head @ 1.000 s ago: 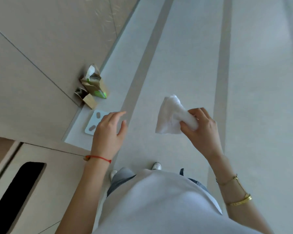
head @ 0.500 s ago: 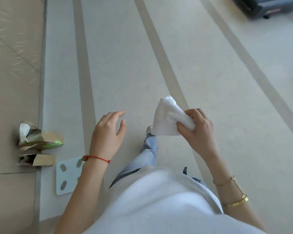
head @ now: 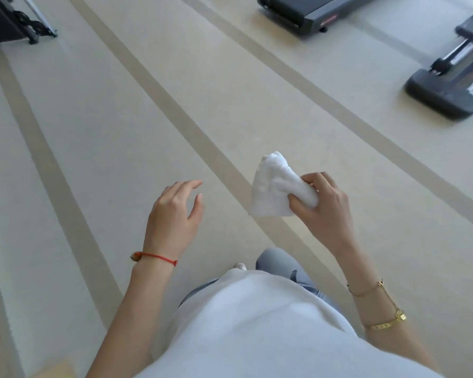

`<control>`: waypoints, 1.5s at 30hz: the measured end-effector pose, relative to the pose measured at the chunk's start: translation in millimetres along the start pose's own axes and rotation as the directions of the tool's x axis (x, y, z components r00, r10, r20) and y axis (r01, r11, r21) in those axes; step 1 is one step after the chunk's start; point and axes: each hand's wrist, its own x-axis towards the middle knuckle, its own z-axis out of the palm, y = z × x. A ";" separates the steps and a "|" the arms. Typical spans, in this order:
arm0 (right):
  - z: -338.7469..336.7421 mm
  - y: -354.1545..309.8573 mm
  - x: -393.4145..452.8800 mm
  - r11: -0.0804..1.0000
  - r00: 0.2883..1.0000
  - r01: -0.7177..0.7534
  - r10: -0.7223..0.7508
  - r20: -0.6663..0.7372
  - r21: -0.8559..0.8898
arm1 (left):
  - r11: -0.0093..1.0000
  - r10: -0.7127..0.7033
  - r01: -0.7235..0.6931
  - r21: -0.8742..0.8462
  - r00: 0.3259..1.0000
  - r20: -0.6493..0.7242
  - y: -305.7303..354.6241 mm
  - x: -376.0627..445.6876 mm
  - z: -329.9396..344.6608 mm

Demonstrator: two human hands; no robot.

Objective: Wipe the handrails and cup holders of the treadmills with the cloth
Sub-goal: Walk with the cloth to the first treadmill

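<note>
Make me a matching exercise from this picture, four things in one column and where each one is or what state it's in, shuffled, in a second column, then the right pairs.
Things:
1. cloth
2. left hand
3. red string
4. treadmill

Places or states:
A. on the floor, top right of the view
B. open, holding nothing
C. round the left wrist
D. bunched in the right hand

Pairs: 1-D, 2-B, 3-C, 4-A
</note>
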 end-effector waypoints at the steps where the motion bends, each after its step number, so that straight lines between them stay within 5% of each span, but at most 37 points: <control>1: 0.6 2.7 11.7 1.000 1.000 -0.019 0.019 -0.016 -0.007 | 1.000 0.020 -0.020 -0.006 1.000 0.021 1.1 17.9 3.2; 12: 5.8 64.3 177.9 0.988 0.980 -0.157 0.156 -0.122 -0.005 | 0.984 0.175 -0.168 -0.060 0.975 0.134 33.9 231.4 78.1; 24: -53.2 147.3 428.4 0.988 0.963 -0.156 0.147 -0.225 -0.021 | 0.969 0.238 -0.226 -0.102 0.963 0.126 127.8 478.7 152.7; 45: -56.7 269.2 847.2 0.978 0.945 -0.207 0.195 -0.264 -0.019 | 0.937 0.344 -0.331 -0.113 0.931 0.125 212.3 917.2 286.2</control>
